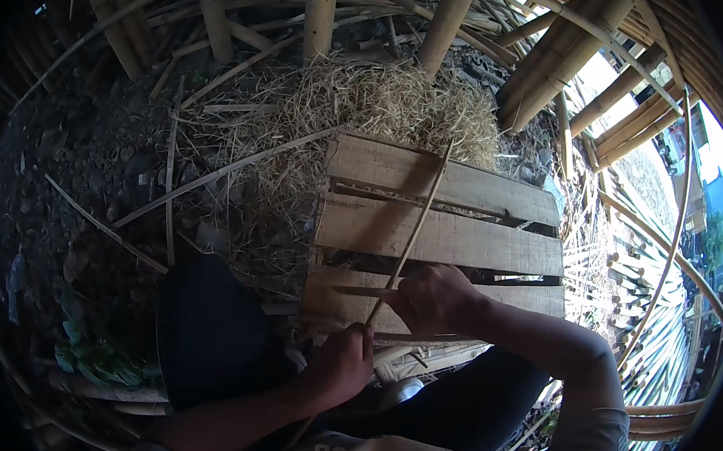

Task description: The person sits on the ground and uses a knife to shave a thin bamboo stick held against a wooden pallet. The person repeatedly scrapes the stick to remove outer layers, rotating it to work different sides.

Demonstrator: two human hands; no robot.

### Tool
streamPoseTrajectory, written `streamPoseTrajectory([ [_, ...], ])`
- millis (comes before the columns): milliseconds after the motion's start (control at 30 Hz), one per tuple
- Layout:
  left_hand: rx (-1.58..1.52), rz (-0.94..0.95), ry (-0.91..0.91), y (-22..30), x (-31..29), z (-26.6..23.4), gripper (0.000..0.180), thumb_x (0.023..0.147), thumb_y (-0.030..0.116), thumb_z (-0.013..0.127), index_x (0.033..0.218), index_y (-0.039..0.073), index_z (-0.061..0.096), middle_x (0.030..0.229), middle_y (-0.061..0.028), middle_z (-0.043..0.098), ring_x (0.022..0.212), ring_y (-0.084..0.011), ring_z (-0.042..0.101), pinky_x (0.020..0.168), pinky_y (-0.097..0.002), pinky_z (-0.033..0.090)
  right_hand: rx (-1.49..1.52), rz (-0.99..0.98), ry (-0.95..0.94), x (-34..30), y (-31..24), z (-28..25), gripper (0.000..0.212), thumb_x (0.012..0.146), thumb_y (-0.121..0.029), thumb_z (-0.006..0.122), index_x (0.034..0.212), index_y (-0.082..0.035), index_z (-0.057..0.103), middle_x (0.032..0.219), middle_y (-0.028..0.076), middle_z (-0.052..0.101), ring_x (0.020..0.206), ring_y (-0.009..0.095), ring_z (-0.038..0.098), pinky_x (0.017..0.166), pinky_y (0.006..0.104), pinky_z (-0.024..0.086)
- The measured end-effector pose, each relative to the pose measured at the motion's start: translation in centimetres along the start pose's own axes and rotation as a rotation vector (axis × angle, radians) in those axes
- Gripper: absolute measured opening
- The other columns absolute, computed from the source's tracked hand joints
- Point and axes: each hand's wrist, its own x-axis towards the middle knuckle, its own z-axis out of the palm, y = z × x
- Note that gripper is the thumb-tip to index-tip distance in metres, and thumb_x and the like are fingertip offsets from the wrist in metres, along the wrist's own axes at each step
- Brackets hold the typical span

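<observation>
My left hand (344, 362) is closed round a long thin bamboo strip (418, 221), which slants up and away to the right over a slatted wooden crate (442, 182). Just beyond it, my right hand (436, 301) is wrapped round the handle of a knife, mostly hidden by the fingers. The knife's blade (356, 291) points left and crosses the strip close to my left hand. Below my left wrist the strip's near end runs down toward my lap.
A heap of pale shavings (387, 106) lies beyond the crate. Thick bamboo poles (563, 52) stand at the back. Loose strips (224, 175) rest on the dark ground to the left. A stack of cut bamboo (652, 306) lies in bright light at the right.
</observation>
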Motion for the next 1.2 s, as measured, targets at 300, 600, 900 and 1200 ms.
streamPoseTrajectory([
  [300,0.035,0.066,0.072,-1.1,0.7,0.7,0.031,0.108,0.021,0.049,0.097,-0.004,0.061,0.078,-0.0292,0.067,0.076,-0.0475,0.070,0.068,-0.0528,0.055,-0.119,-0.052,0.201,-0.3,2.1,0.6,0.042,0.097,-0.030,0.068,0.064,-0.004,0.063,0.054,0.014,0.058,0.050,0.033,0.065,0.045,0.0445,0.052],
  [600,0.051,0.071,0.070,-0.7,0.8,0.8,0.032,0.108,0.021,0.049,0.093,-0.005,0.060,0.075,-0.0294,0.066,0.074,-0.0470,0.069,0.066,-0.0520,0.055,-0.194,0.208,0.057,0.7,3.5,-1.1,0.043,0.098,-0.029,0.067,0.062,-0.006,0.061,0.050,0.014,0.057,0.045,0.034,0.063,0.043,0.0444,0.052],
  [900,0.036,0.018,0.038,-0.3,1.2,0.3,0.032,0.108,0.022,0.049,0.094,-0.005,0.061,0.074,-0.0283,0.067,0.073,-0.0471,0.070,0.067,-0.0519,0.056,-0.192,0.259,-0.035,1.7,5.5,-1.4,0.044,0.101,-0.035,0.061,0.069,-0.005,0.069,0.057,0.017,0.064,0.054,0.038,0.068,0.054,0.0491,0.056],
  [1200,0.088,0.050,0.064,-0.7,1.1,0.7,0.032,0.108,0.023,0.049,0.096,-0.004,0.060,0.076,-0.0276,0.068,0.074,-0.0461,0.070,0.069,-0.0531,0.057,-0.218,0.375,-0.071,2.5,7.9,-2.1,0.052,0.104,-0.038,0.055,0.070,-0.002,0.070,0.065,0.019,0.068,0.064,0.040,0.070,0.059,0.0510,0.057],
])
